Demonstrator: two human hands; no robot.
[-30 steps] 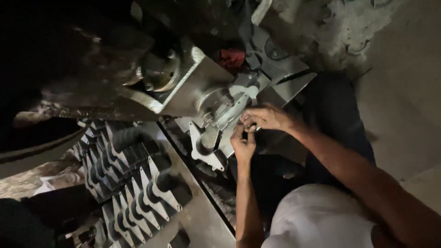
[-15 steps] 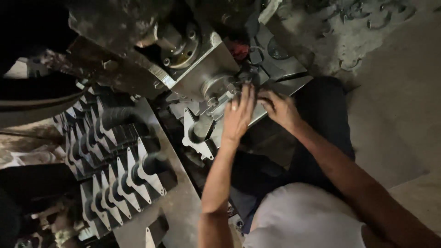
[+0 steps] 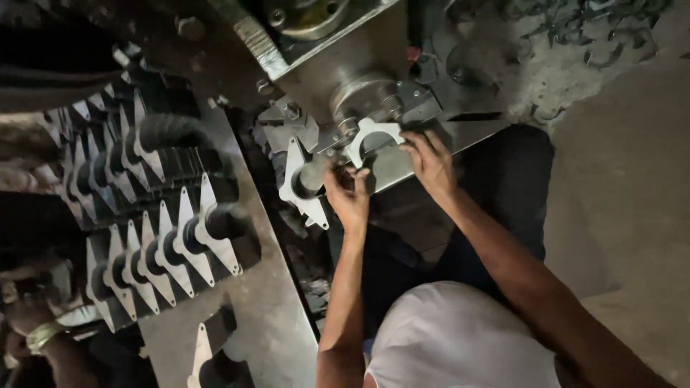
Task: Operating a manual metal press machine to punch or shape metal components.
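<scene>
Near the middle of the frame the left hand (image 3: 350, 195) is curled closed, its fingers pinching something small and dark just beside the round bore of a flat triangular metal plate (image 3: 300, 183) that leans against the machine; what it pinches is too dim to make out. The right hand (image 3: 430, 154), a little higher and to the right, presses its fingertips against the lower right leg of a pale forked plate (image 3: 375, 134) that sits under the round steel hub (image 3: 363, 97) of the machine, the fingers bent around the plate's edge in a light grip. That hold looks meant to steady the forked plate against the hub while the other hand works at the bore beside it, though this is only a judgement from how both hands crowd the same spot. The grey machine block (image 3: 338, 50) fills the upper centre. On the left half of the frame a sloping metal sheet (image 3: 277, 316) carries rows of stamped plates (image 3: 162, 248) of the same triangular cut, stacked on edge and threaded in lines so they stand close together like filed cards; no bin or box holds them. At the lower left edge another person's hand (image 3: 29, 316) with a wristband rests by those rows. Metal scrap (image 3: 582, 29) lies scattered on the floor at upper right
</scene>
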